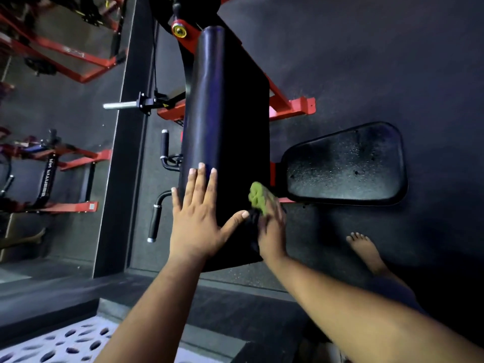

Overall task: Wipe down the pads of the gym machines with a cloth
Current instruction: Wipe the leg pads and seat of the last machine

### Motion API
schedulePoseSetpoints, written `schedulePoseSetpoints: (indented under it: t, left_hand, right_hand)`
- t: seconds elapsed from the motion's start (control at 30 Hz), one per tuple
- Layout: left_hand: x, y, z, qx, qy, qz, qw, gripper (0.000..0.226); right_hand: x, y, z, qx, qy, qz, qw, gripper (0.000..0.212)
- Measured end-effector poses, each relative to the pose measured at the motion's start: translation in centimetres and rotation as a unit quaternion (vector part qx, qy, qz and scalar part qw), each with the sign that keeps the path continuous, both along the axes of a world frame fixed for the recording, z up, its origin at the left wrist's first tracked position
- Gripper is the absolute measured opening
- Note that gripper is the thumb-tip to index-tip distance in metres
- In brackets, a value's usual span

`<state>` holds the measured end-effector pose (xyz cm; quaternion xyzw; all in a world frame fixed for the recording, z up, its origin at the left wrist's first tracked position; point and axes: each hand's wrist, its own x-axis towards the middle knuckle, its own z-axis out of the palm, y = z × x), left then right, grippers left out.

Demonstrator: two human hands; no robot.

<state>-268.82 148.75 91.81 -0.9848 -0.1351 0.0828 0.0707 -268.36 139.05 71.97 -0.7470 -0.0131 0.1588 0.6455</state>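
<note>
Left hand (195,218) flat, fingers spread, bracing back pad (225,121). Right hand (271,229) clamps soft, limp cloth (258,196); bunch it firmly.

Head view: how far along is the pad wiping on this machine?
Done: nothing can be confirmed; the tall back pad shows no clear wiped streaks. In hand: the left hand presses flat on that pad's lower part while the right hand grips a green cloth against its right edge. Left: the seat pad looks speckled with droplets or dust, apparently unwiped.
</note>
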Motion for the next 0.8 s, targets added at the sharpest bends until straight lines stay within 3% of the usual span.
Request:
schedulePoseSetpoints:
  t: [0.1,0.17,0.23,0.43,0.6,0.67,0.8]
  left_hand:
    - [0.1,0.0,0.0,-0.01,-0.003,-0.001,1.0,0.109]
    - [0.1,0.2,0.0,-0.017,-0.005,-0.001,1.0,0.109]
    - [0.1,0.3,0.1,-0.025,-0.007,-0.004,1.0,0.11]
    - [0.0,0.4,0.2,-0.059,-0.028,-0.01,0.998,0.112]
    - [0.0,0.5,0.5,-0.082,-0.042,0.009,0.996,0.112]
    - [0.0,0.4,0.6,-0.078,-0.035,0.022,0.996,0.112]
    - [-0.1,0.5,0.5,-0.102,-0.058,0.048,0.992,0.119]
  right_hand:
    - [9.2,2.2,-0.3,-0.011,-0.03,-0.04,0.999,0.065]
    - [13.8,3.3,0.9,-0.028,0.003,-0.068,0.997,0.069]
    - [13.2,3.7,2.0,-0.037,0.01,-0.055,0.998,0.072]
    - [-0.9,0.0,5.9,0.065,-0.114,0.026,0.991,0.057]
    - [11.3,4.4,9.6,0.024,-0.196,0.022,0.98,0.057]
    - [15.2,5.5,10.4,0.009,-0.184,-0.004,0.983,0.058]
    - [11.1,4.1,10.9,-0.022,-0.23,0.032,0.972,0.056]
